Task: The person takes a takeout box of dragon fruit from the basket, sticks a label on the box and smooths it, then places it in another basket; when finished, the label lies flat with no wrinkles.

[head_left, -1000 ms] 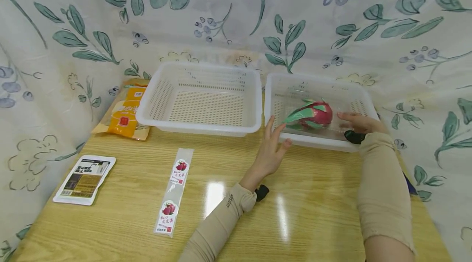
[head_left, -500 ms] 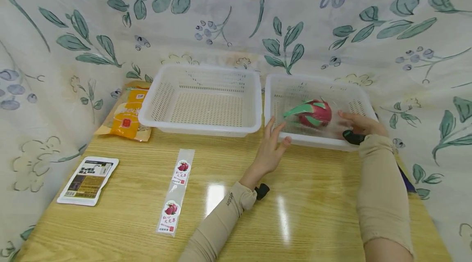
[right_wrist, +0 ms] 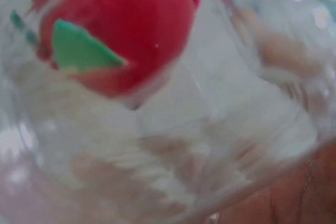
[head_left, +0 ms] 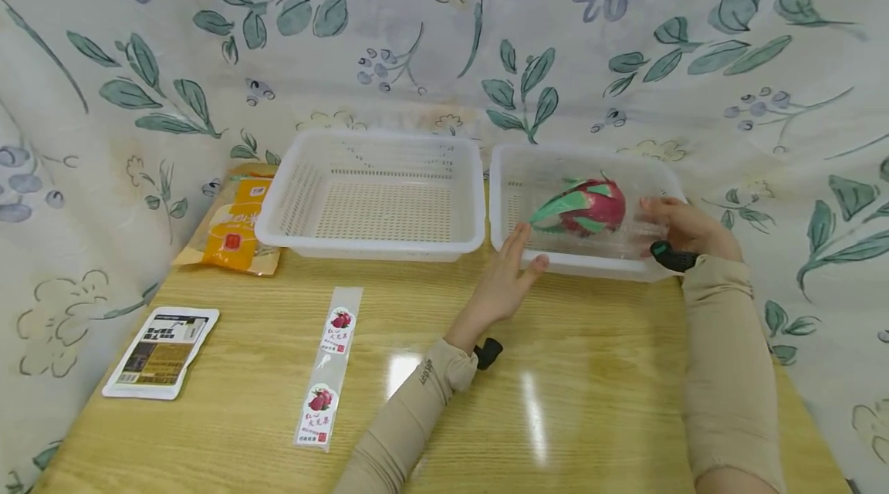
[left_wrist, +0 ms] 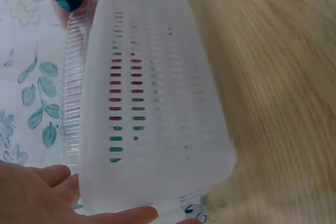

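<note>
**A:** What are my hands doing?

**B:** I am looking down from the head view. My right hand (head_left: pixel 684 224) is reaching into the right basket (head_left: pixel 642 268), and its fingers (head_left: pixel 653 207) are curling around a clear plastic bag (head_left: pixel 625 235) with a dragon fruit (head_left: pixel 583 206) inside. I am holding the fruit up a little, inside the basket, near its right wall.

**A:** And the left hand?

**B:** My left hand (head_left: pixel 505 282) is resting against the front-left corner of that same basket. Its fingers (head_left: pixel 517 241) are lying straight and a bit spread, touching the white wall. In the left wrist view I am seeing the slotted wall of the basket (left_wrist: pixel 152 103) very close, with red and green showing through the slots.

**A:** What is the right wrist view showing?

**B:** It is showing the red fruit (right_wrist: pixel 115 30) with a green tip, blurry, behind shiny crinkly plastic (right_wrist: pixel 210 145). I cannot tell from there how the fingers are sitting.

**A:** What else is lying around?

**B:** A second white basket (head_left: pixel 278 228) is sitting just to the left of the first one. On the desk (head_left: pixel 590 401) a long clear sticker strip (head_left: pixel 329 365) is lying in front. An orange packet (head_left: pixel 232 228) is sitting at the back left, partly under that basket. A flat white packet (head_left: pixel 161 351) is lying near the left edge. A flowery cloth (head_left: pixel 417 31) is hanging behind everything.
</note>
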Available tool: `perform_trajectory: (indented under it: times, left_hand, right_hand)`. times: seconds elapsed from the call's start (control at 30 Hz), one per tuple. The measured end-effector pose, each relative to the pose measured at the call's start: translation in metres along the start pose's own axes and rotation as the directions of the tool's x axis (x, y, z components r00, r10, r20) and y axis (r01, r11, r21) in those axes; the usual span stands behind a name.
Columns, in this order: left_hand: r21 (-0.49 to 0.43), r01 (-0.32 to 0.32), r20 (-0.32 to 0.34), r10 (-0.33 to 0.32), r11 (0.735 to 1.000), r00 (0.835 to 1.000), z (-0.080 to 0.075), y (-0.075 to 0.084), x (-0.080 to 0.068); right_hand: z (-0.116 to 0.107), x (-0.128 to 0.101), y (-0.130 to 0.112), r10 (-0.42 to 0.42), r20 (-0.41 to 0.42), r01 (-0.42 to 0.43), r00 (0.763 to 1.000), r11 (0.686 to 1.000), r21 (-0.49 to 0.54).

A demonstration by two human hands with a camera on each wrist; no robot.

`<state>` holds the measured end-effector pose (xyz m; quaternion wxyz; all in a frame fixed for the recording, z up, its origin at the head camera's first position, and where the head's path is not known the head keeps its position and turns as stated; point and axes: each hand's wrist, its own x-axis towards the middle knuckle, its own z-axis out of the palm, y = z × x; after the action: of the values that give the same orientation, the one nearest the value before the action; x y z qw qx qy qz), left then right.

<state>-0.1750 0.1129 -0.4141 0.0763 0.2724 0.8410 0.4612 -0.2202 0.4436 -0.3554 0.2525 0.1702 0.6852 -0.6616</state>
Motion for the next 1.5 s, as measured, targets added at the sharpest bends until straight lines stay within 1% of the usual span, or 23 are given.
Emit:
perform_trajectory:
  times: [0.1, 0.2, 0.23, 0.33, 0.43, 0.47, 0.57, 0.67, 0.77, 0.9, 1.0, 1.07, 1.13, 1.2, 1.3, 1.37, 1.43, 1.5]
  left_hand:
    - [0.025, 0.009, 0.018, -0.009, 1.0, 1.0, -0.003, 0.0, -0.003]
    - [0.044, 0.004, 0.012, -0.005, 0.999, 1.0, -0.005, 0.001, -0.005]
    - [0.049, 0.002, 0.004, -0.002, 0.999, 1.0, -0.006, 0.001, -0.006]
    - [0.056, -0.002, -0.026, 0.003, 0.998, 1.0, -0.01, 0.003, -0.01]
    - [0.065, 0.001, -0.046, 0.002, 0.998, 0.999, -0.014, 0.007, -0.018]
    - [0.065, -0.001, -0.052, 0.004, 0.998, 0.999, -0.016, 0.009, -0.02]
    - [0.061, 0.006, -0.066, -0.002, 0.998, 0.998, -0.021, 0.013, -0.03]
    - [0.046, 0.014, -0.086, -0.01, 0.999, 0.996, -0.026, 0.017, -0.037]
    - [0.026, 0.004, -0.135, -0.001, 1.0, 0.991, -0.032, 0.018, -0.043]
    - [-0.016, -0.074, -0.224, 0.069, 0.997, 0.972, -0.041, 0.018, -0.046]
    - [-0.066, -0.138, -0.266, 0.116, 0.988, 0.957, -0.05, 0.019, -0.049]
    - [-0.103, -0.173, -0.289, 0.137, 0.979, 0.947, -0.056, 0.019, -0.05]
    - [-0.117, -0.205, -0.325, 0.158, 0.972, 0.932, -0.063, 0.02, -0.052]
    - [-0.121, -0.244, -0.369, 0.185, 0.962, 0.911, -0.071, 0.02, -0.054]
    - [-0.117, -0.289, -0.424, 0.216, 0.95, 0.88, -0.082, 0.02, -0.059]
    - [-0.121, -0.321, -0.44, 0.239, 0.939, 0.866, -0.09, 0.02, -0.062]
    - [-0.131, -0.339, -0.444, 0.251, 0.931, 0.86, -0.098, 0.021, -0.065]
    - [-0.151, -0.354, -0.443, 0.257, 0.923, 0.859, -0.105, 0.021, -0.068]
  right_hand:
    - [0.006, -0.006, -0.005, -0.066, -0.023, 0.065, 0.998, 0.997, -0.048]
    - [0.013, -0.014, -0.009, -0.15, -0.044, 0.147, 0.988, 0.986, -0.075]
    - [0.016, -0.017, -0.011, -0.176, -0.047, 0.172, 0.983, 0.982, -0.071]
    - [0.025, -0.028, -0.013, -0.244, -0.065, 0.244, 0.968, 0.97, -0.008]
    - [0.036, -0.041, -0.014, -0.298, -0.095, 0.298, 0.95, 0.955, -0.015]
    - [0.039, -0.045, -0.014, -0.318, -0.105, 0.319, 0.942, 0.948, -0.012]
    - [0.051, -0.058, -0.013, -0.366, -0.149, 0.362, 0.919, 0.931, -0.055]
    - [0.063, -0.07, -0.011, -0.429, -0.178, 0.424, 0.886, 0.903, -0.068]
    - [0.076, -0.079, -0.009, -0.482, -0.195, 0.481, 0.854, 0.875, -0.056]
    - [0.089, -0.085, -0.005, -0.534, -0.176, 0.545, 0.827, 0.838, 0.022]
    - [0.1, -0.087, -0.003, -0.552, -0.156, 0.566, 0.819, 0.822, 0.063]
    - [0.108, -0.089, -0.002, -0.56, -0.149, 0.572, 0.815, 0.819, 0.05]
    - [0.118, -0.092, 0.0, -0.565, -0.134, 0.575, 0.814, 0.817, 0.048]
    - [0.128, -0.093, 0.001, -0.577, -0.103, 0.584, 0.81, 0.81, 0.056]
    - [0.143, -0.096, 0.004, -0.605, -0.064, 0.608, 0.794, 0.789, 0.09]
    - [0.151, -0.098, 0.005, -0.624, -0.052, 0.625, 0.78, 0.775, 0.093]
    - [0.159, -0.1, 0.007, -0.639, -0.054, 0.641, 0.768, 0.762, 0.095]
    - [0.166, -0.102, 0.009, -0.643, -0.064, 0.646, 0.763, 0.758, 0.086]
